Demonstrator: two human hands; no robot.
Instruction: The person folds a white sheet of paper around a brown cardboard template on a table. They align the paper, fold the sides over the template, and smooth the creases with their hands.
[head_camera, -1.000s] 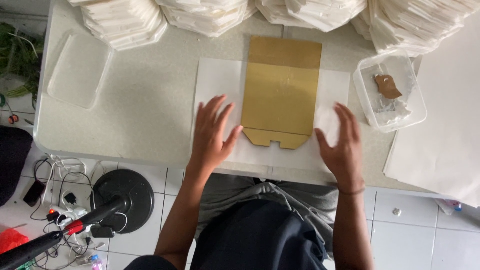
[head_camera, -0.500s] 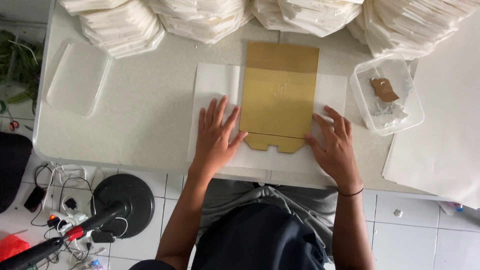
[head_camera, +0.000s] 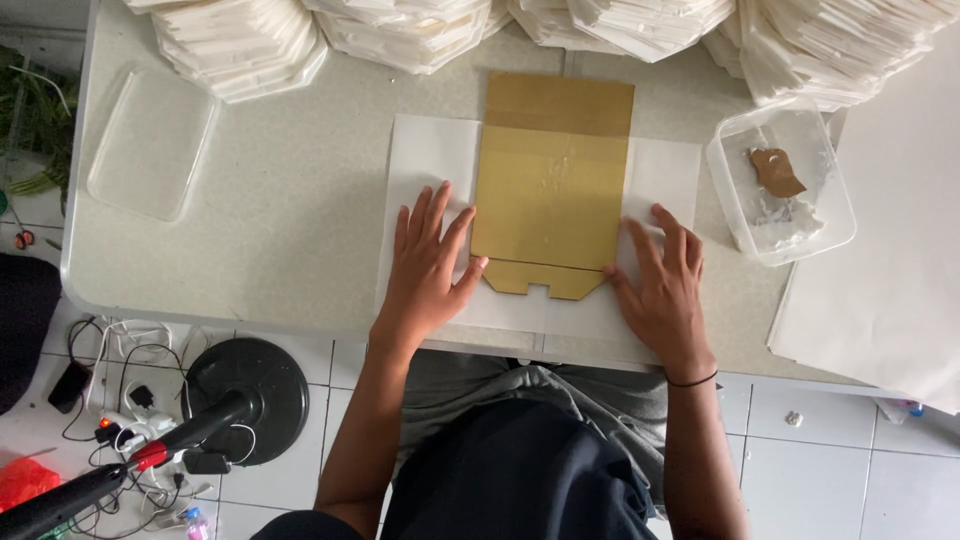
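The flat brown cardboard template with a notched lower edge (head_camera: 553, 190) lies in the middle of a white rectangular paper sheet (head_camera: 432, 160) on the pale speckled table (head_camera: 290, 230), its top end reaching past the sheet toward the stacks of folded white paper (head_camera: 245, 45) at the far edge. Over the last second both hands have slid inward across the sheet, from well out at its lower corners to right against the cardboard, so the paper now looks pinned flat on each side of the template. The left hand (head_camera: 428, 265) lies palm down with fingers spread, its thumb touching the cardboard's lower left corner; the right hand (head_camera: 665, 285) lies flat too, fingers spread, index finger along the lower right edge. Neither hand pinches or grips anything. The template thus sits between the two hands, just beyond the fingertips. A clear plastic tub (head_camera: 790, 180) with a brown scrap stands to the right, a clear lid (head_camera: 150, 140) to the left
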